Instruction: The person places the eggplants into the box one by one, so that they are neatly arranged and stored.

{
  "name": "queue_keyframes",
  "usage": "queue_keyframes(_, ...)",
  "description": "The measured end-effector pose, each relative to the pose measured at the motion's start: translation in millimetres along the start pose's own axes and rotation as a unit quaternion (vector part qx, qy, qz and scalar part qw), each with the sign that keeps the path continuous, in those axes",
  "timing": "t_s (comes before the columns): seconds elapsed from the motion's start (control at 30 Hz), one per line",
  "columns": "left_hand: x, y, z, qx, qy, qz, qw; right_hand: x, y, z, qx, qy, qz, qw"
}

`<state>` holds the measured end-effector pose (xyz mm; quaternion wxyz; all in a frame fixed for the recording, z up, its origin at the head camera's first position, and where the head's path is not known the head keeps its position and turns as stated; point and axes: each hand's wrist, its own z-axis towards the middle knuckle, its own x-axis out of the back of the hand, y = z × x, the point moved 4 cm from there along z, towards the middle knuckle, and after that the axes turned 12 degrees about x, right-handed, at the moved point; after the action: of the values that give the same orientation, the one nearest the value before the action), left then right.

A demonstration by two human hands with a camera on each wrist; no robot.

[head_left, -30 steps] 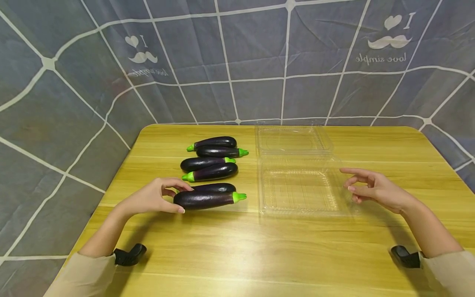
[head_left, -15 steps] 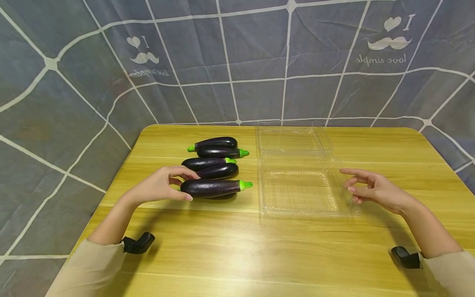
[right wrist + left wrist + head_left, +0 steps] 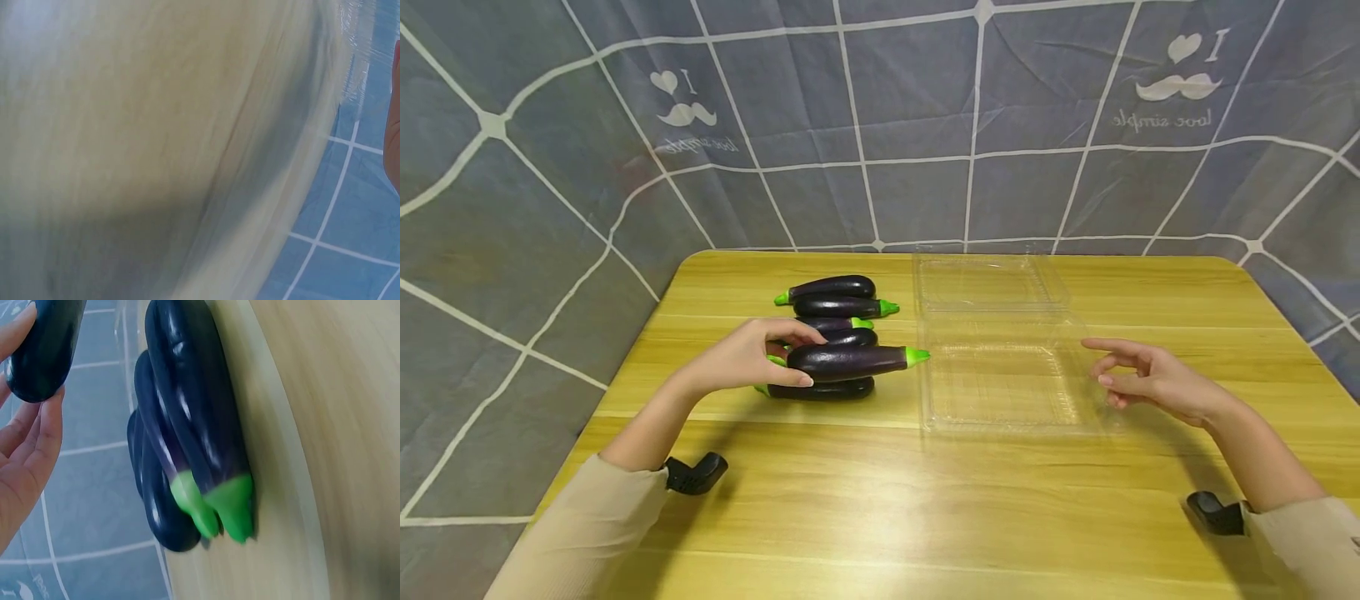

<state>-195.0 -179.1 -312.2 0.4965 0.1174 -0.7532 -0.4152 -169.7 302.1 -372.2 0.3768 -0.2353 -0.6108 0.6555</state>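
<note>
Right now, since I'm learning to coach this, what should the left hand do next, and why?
Probably move the held eggplant rightward over the near half of the open clear container: the left hand grips it apart from the other eggplants, and its green tip points that way.

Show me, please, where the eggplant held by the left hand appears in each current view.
Head: held eggplant just left of centre, green end to the right.
Left wrist: held eggplant at upper left, cut by the top edge.
Right wrist: not in this picture.
Shared landmark: the white-lined cloth, in all three views.
</note>
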Motion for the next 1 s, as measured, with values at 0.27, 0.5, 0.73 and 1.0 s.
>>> queue_keyframes(0.27, -15.7, 12.8, 26.7, -0.016, 0.006, -0.001, 0.9999, 1.0, 0.4, 2.7, -0.005, -0.004, -0.014, 1.000)
queue_keyframes(0.5, -36.9, 30.3, 57.3, -0.044, -0.008, -0.005, 0.9990, 0.7, -2.5, 3.3, 0.004, -0.009, -0.001, 1.000)
queue_keyframes(0.73, -58.1, 44.5, 81.8, -0.053, -0.019, -0.008, 0.9984, 0.3, -0.6, 2.0, -0.001, 0.008, -0.008, 1.000)
queue_keyframes(1.0, -76.7, 55.5, 103.8, -0.070, -0.028, -0.007, 0.9972, 2.1, 0.8, 2.8, -0.007, 0.015, 0.003, 1.000)
